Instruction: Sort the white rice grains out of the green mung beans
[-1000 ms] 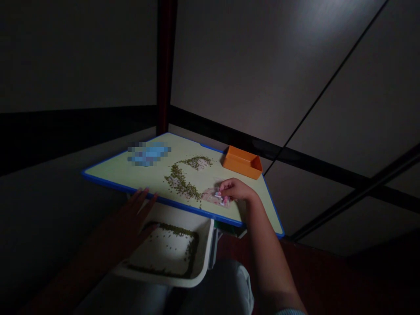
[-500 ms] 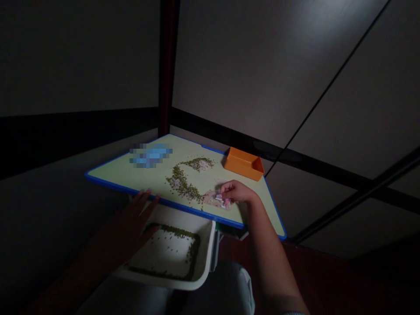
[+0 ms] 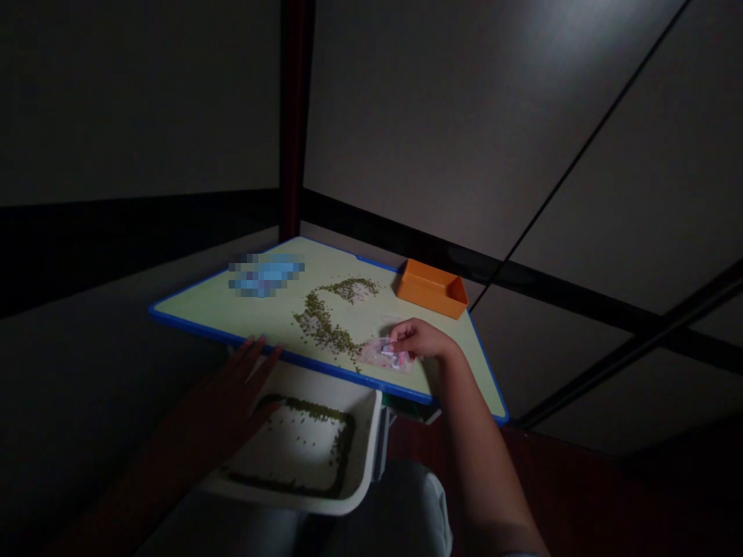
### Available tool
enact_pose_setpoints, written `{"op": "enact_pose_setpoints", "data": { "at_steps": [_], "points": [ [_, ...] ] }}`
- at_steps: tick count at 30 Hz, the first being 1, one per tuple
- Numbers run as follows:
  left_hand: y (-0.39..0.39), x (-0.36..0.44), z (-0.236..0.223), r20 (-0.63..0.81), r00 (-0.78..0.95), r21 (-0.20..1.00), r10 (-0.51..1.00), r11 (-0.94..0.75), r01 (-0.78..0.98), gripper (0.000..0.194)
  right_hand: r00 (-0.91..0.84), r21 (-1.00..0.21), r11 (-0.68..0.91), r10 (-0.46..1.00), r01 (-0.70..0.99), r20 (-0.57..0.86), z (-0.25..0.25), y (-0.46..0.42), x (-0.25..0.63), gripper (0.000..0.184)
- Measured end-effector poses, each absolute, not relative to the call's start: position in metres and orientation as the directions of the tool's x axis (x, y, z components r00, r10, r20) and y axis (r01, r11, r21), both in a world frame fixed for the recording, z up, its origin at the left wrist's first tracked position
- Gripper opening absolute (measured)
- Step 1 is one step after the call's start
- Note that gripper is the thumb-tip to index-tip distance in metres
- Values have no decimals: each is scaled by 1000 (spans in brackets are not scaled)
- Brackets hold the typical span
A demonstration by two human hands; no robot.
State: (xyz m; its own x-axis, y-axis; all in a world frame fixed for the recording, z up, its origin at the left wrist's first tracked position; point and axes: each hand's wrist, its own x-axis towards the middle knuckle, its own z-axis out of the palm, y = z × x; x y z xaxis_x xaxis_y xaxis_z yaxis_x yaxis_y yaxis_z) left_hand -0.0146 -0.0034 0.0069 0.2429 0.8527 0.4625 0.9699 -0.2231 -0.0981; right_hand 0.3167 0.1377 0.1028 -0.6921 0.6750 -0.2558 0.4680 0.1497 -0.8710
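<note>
My right hand (image 3: pixel 419 339) is closed in a pinch near the front right of the pale tabletop (image 3: pixel 267 313). Between its fingertips is a small whitish piece (image 3: pixel 388 350), too small and dim to name. Under and beside these fingers lies a flat, see-through pinkish thing (image 3: pixel 374 354), perhaps a plastic bag, with pink bits showing. Scattered small green beans (image 3: pixel 325 329) form a curved band to its left, with whitish patches among them. My left hand (image 3: pixel 244 379) is in shadow, its fingers spread and their tips at the table's blue front edge.
An orange open box (image 3: pixel 426 288) stands at the back right of the table. A blurred-out blue item (image 3: pixel 267 275) lies at the left. Below the front edge is a white tub (image 3: pixel 367 464) with green beans along its inner sides. Wall panels (image 3: pixel 464 139) rise close behind.
The whitish piece and the pinkish see-through thing have shifted slightly under my right fingers. My left hand stays in place.
</note>
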Motion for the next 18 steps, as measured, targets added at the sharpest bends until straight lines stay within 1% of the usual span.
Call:
{"op": "enact_pose_setpoints", "data": {
  "at_steps": [9, 13, 18],
  "points": [
    [-4, -13, 11, 466, 230, -72, 854, -222, 972, 70, -670, -856, 151, 694, 494, -264, 105, 135, 311, 29],
    [-5, -13, 11, 468, 236, -87, 852, -222, 971, 70, -671, -848, 171, 696, 501, -256, 106, 133, 309, 28],
    [-6, -13, 12, 474, 239, -99, 848, -219, 971, 71, -684, -845, 166, 673, 508, -279, 107, 131, 307, 29]
  ]
}}
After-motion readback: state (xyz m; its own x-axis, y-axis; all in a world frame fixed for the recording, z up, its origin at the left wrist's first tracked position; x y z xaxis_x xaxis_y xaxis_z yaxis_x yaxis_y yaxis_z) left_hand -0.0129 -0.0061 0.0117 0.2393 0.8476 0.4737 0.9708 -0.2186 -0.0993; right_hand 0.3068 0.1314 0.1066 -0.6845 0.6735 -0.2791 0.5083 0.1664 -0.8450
